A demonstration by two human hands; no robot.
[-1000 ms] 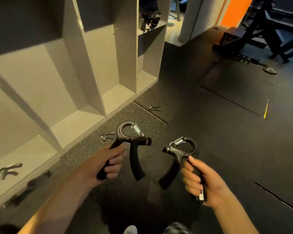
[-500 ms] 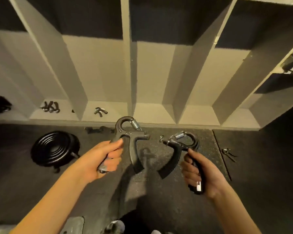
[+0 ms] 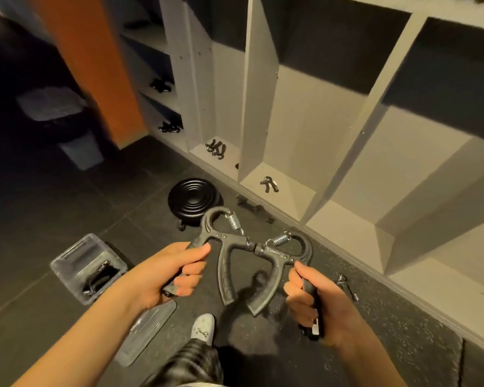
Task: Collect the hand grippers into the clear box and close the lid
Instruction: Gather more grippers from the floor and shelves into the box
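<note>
Roughly midway: my left grip (image 3: 162, 277) curled tight round one hand gripper (image 3: 221, 247), right grip (image 3: 316, 300) round a second gripper (image 3: 280, 263). Clear box (image 3: 76, 263) sits open on the floor (image 3: 39, 219), left, partly filled; lid (image 3: 148, 331) off beside it. Shelf grippers (image 3: 268, 184) uncollected.

Hands: two, left hand (image 3: 162, 277) and right hand (image 3: 316, 300).
Hand grippers held: two, the left-hand gripper (image 3: 217, 236) and the right-hand gripper (image 3: 275, 252).
Loose grippers lying singly: two, a shelf gripper (image 3: 268, 184) and a floor gripper (image 3: 347, 286).
Gripper clusters on shelves: three (image 3: 162, 86) (image 3: 169, 127) (image 3: 215, 149), pieces per cluster unclear.
Clear box (image 3: 73, 255): one, holding dark grippers, number unclear.
Lid (image 3: 148, 331): one.
Round black stool (image 3: 193, 198): one.
</note>
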